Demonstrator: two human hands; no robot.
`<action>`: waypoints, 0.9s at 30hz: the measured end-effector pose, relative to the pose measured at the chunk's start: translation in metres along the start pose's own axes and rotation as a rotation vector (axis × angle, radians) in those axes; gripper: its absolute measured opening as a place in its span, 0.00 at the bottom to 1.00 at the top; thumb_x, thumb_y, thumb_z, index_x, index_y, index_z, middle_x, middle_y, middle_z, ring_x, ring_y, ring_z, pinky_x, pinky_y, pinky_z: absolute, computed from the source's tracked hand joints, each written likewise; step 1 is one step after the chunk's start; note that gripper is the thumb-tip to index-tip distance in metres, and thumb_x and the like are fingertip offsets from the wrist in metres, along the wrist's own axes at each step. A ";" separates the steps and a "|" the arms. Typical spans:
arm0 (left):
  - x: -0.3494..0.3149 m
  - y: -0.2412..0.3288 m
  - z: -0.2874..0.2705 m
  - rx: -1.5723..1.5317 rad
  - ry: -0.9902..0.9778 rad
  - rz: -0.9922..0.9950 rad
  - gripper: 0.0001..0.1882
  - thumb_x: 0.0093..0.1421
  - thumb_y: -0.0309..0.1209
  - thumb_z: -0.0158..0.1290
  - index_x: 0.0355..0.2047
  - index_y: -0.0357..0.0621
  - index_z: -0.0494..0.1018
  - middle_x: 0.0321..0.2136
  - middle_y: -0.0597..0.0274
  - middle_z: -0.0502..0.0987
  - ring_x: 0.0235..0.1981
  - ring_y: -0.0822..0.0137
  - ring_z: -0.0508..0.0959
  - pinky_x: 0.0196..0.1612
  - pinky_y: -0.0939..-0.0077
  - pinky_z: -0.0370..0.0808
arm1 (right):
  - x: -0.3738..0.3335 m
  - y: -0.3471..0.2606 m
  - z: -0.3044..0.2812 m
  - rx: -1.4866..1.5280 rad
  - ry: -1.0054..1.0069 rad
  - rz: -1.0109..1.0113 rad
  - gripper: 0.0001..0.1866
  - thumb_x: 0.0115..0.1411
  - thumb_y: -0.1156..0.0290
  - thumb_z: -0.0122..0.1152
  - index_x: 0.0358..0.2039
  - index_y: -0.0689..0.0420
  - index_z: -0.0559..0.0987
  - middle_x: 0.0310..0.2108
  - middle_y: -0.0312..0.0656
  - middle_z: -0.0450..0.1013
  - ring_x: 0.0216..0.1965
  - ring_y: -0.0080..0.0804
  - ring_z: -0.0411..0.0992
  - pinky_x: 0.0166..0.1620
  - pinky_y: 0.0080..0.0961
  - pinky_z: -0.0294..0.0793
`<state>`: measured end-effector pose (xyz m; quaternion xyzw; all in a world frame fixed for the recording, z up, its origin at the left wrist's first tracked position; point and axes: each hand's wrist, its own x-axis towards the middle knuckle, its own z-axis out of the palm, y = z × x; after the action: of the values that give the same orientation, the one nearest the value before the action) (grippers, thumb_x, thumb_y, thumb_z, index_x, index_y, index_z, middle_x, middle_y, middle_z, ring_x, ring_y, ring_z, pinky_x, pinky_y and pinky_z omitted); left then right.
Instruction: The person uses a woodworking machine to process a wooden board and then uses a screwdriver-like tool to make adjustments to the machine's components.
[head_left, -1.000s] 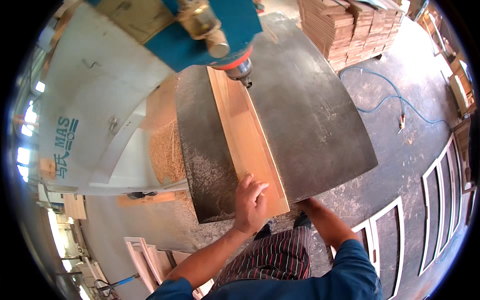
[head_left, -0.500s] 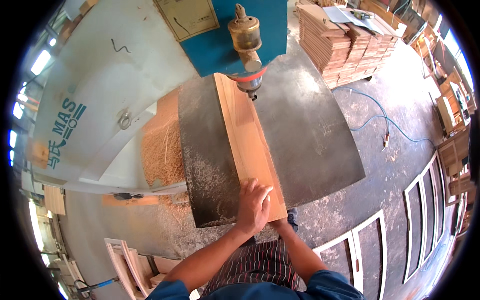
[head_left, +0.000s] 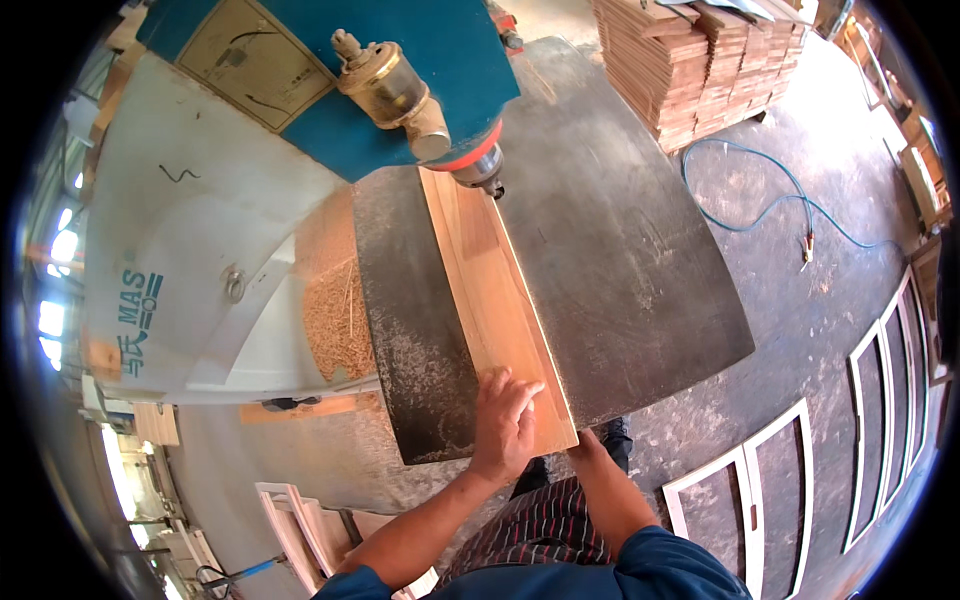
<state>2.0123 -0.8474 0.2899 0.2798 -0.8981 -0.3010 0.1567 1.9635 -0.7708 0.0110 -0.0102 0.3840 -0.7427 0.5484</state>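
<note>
Under the left hand point(head_left: 505, 430), fingers half curled, lies the near end of a board point(head_left: 488, 300); whether they grip or just rest, I can't tell. Just right, the right hand point(head_left: 586, 442) sits by the board's corner, its hold hidden. Ahead, a cutter point(head_left: 496, 190) stands at the board's right edge. Guiding seems the step, next calling for steady pressure.

From the middle of my view, I have room to pass over the big dark table point(head_left: 640, 290) at 3 o'clock, beside the board point(head_left: 490, 290). At 12 the metal tool point(head_left: 489, 174) blocks me, at 11 the blue machine head point(head_left: 455, 65), at 9 the white machine side point(head_left: 195, 255).
</note>
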 end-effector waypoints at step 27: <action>-0.006 -0.004 -0.003 -0.056 0.139 0.003 0.12 0.55 0.17 0.48 0.39 0.38 0.73 0.33 0.54 0.73 0.49 0.50 0.70 0.58 0.56 0.61 | 0.000 -0.026 0.001 -0.139 -0.093 0.093 0.20 0.66 0.62 0.50 0.54 0.59 0.69 0.51 0.45 0.68 0.51 0.36 0.67 0.53 0.33 0.67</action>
<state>2.0201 -0.8481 0.2891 0.2943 -0.8767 -0.3056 0.2268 1.9431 -0.7690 0.0271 -0.0651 0.4089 -0.6868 0.5974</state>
